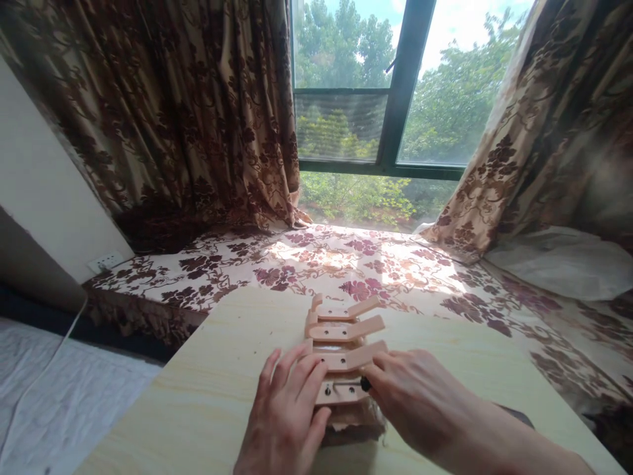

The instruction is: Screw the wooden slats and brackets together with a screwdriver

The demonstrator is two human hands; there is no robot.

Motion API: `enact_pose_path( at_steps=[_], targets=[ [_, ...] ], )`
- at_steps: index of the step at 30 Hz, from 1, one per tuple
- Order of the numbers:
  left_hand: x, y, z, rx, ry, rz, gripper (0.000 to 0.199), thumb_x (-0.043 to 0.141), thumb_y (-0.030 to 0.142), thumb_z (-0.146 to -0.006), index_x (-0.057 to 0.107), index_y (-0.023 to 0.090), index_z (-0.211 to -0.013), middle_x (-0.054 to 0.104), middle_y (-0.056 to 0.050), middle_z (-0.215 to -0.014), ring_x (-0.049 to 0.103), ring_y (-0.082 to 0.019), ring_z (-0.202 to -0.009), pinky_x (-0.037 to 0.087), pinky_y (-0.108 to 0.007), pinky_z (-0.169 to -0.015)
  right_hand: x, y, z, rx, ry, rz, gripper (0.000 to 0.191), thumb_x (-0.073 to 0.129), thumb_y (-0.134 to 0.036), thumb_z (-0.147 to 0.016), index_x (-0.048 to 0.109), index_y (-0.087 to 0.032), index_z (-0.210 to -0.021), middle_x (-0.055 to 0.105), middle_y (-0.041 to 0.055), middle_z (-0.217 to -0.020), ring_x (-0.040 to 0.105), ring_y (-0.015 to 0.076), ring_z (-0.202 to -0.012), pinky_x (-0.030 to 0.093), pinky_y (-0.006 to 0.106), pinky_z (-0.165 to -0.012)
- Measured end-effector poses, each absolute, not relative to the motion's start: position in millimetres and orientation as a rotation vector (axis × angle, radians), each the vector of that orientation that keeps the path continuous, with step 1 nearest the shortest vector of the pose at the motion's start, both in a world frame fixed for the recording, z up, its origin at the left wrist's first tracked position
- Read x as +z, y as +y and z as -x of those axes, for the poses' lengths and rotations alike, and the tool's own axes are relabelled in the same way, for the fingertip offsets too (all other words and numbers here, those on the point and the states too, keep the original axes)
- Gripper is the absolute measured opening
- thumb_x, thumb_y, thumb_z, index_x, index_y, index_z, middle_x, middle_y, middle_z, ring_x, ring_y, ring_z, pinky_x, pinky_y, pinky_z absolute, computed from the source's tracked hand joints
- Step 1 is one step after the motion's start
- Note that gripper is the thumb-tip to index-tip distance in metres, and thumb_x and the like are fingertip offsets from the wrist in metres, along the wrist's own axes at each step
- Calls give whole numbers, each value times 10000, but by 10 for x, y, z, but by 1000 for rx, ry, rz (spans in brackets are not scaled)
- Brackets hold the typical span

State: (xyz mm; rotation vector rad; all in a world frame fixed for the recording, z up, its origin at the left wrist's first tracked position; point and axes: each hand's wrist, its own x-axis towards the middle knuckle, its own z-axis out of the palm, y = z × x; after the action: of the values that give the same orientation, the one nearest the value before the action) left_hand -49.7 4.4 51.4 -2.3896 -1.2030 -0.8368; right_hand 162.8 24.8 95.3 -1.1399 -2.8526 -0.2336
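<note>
A beige rack of several slatted pieces [336,332] lies on the pale wooden tabletop [198,389]. Each piece has a raised, slanted right end and dark screws or screw holes in its flat part. My left hand [291,402] grips the rack's left side, the thumb and index finger on either side of the nearest piece. In my right hand [410,382] is a screwdriver [364,383] with a black handle, mostly hidden by the fingers. Its thin metal shaft points left across the nearest piece, close to an upright screw [328,390]. Brownish wrapping [353,422] shows beneath the rack.
A flat dark object [514,415] lies partly behind my right forearm. Beyond the table is a ledge with flowered cloth [316,264], below a window [390,119] between patterned curtains [212,119]. A wall socket [105,262] and white cable [49,369] are at left.
</note>
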Motion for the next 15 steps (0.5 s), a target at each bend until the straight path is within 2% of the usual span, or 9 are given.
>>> enact_pose_path(
  at_steps=[2, 4, 8, 12, 15],
  targets=[
    [622, 104, 447, -738, -1216, 2497, 476, 538, 75, -672, 525, 243, -1118, 628, 23, -1089, 459, -211, -1169, 173, -407, -1077, 849, 206, -1639, -298, -2834, 1147, 220, 463, -7, -654, 496, -185, -778, 581, 21, -698, 516, 168, -538, 212, 314, -441],
    [708, 148, 394, -634, -1274, 2601, 394, 537, 72, -648, 563, 262, -991, 640, 35, -979, 482, -219, -1150, 184, -452, -1077, 804, 190, -1631, -333, -2817, 1102, 210, 477, -19, -646, 469, -192, -764, 559, 16, -673, 507, 167, -530, 189, 321, -431],
    [791, 193, 330, -489, -1315, 2646, 170, 534, 102, -697, 575, 235, -796, 629, -2, -881, 507, -245, -1117, 230, -542, -1055, 790, 212, -1623, -327, -2798, 1002, 141, 512, -84, -735, 436, -203, -743, 536, 0, -649, 473, 153, -514, 180, 321, -435],
    [779, 212, 343, -432, -1369, 2711, 326, 524, 68, -654, 568, 252, -920, 619, -7, -970, 481, -247, -1157, 250, -558, -1046, 807, 246, -1647, -293, -2818, 965, 104, 507, -143, -821, 451, -197, -752, 523, -15, -617, 433, 143, -485, 215, 314, -451],
    [739, 228, 379, -443, -1382, 2743, 409, 506, 59, -637, 544, 270, -985, 589, -6, -1095, 374, -250, -1266, 215, -557, -1068, 869, 278, -1639, -240, -2798, 992, 88, 540, -134, -806, 478, -190, -780, 574, 2, -698, 489, 160, -573, 287, 311, -516]
  ],
)
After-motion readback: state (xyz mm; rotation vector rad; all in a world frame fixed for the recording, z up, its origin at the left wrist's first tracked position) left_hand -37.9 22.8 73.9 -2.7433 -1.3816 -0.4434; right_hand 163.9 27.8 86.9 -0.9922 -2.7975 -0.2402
